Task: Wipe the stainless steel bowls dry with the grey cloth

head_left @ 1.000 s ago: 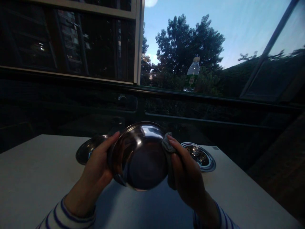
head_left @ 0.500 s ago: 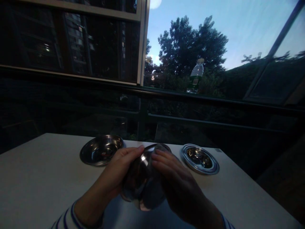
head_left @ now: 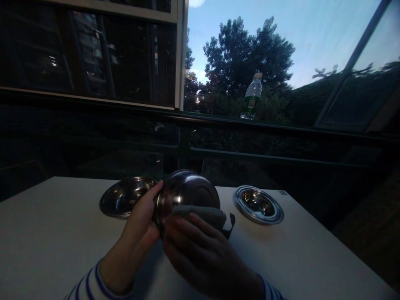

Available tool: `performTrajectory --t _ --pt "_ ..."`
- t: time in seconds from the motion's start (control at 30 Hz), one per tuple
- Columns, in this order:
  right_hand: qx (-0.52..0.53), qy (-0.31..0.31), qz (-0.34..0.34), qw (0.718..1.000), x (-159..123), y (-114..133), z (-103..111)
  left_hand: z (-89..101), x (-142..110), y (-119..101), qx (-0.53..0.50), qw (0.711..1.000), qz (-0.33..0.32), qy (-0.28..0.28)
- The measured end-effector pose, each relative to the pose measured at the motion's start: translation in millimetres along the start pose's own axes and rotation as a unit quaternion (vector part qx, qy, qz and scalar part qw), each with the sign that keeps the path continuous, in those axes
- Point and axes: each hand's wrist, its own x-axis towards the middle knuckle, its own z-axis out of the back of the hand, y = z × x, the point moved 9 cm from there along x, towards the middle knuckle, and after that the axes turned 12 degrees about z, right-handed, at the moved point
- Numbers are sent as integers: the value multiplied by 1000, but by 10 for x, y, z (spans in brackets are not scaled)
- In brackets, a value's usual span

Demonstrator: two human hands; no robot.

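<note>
A shiny metal bowl (head_left: 190,187) is tilted on its side above the table, its rounded outside facing up and away from me. My left hand (head_left: 145,216) grips its rim at the left, thumb along the edge. A grey-green cloth (head_left: 200,212) lies against the bowl's outer side, pressed there by my right hand (head_left: 200,254), whose fingers are closed on it. A dark hooked strip (head_left: 230,225) sticks out to the right of the cloth; what it belongs to is unclear.
On the white table (head_left: 62,233), a wide metal bowl (head_left: 125,198) stands behind my left hand. Stacked metal dishes (head_left: 259,204) sit at the right. Beyond the table, a plastic bottle (head_left: 251,98) stands by the window above a dark rail (head_left: 281,131).
The bowl has turned so more of its rounded outside shows. My right hand has moved down and left across it with the cloth. The view has shifted slightly.
</note>
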Motion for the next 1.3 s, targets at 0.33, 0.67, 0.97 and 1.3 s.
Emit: performTrajectory --t 0.33,0.67,0.97,1.3 --pt "-2 -112 -26 993 -263 -205 154 -3 3 -213 -43 998 -41 36" --pt "-6 -79 -11 997 -130 -92 101 8 26 -32 -54 998 -36 9" --pt "90 -73 -106 988 -265 -348 92 -28 -2 -68 -24 998 -46 22" --pt "114 -80 -234 962 -485 -768 16 -17 7 89 22 999 -29 -19"
